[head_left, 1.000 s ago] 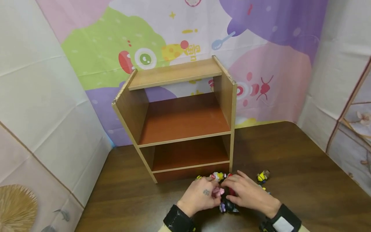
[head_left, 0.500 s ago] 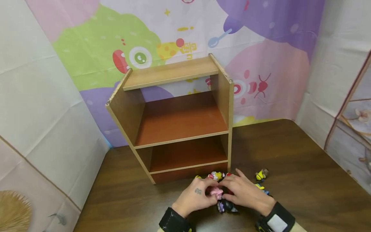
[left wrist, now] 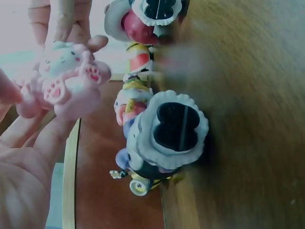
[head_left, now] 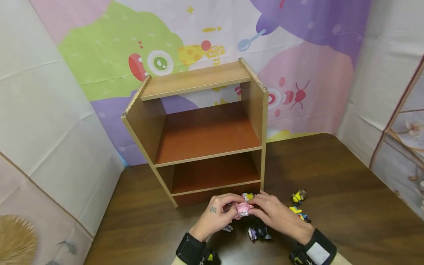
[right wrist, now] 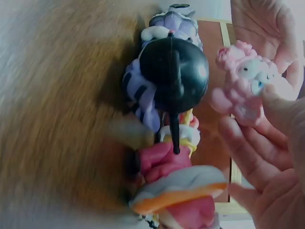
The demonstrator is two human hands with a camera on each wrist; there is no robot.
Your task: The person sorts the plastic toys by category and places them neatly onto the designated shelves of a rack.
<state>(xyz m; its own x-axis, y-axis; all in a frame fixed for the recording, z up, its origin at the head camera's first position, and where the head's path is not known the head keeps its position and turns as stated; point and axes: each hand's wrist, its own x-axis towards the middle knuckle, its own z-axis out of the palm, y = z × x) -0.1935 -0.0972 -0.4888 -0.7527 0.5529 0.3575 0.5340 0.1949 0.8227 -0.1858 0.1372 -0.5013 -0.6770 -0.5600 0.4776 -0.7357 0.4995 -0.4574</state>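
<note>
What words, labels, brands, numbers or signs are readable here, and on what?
No words legible.
Yellow characters on the backdrop: too small to read.
Yellow backdrop mark: possibly a sideways "!".
Dark mark on the left hand: too small to read.
White patch on the right wristband: no readable text.
Pink figurine: none readable.

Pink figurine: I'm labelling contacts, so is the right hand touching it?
Touching. The right wrist view shows it: the right hand has its thumb pressed against the pink figurine.
</note>
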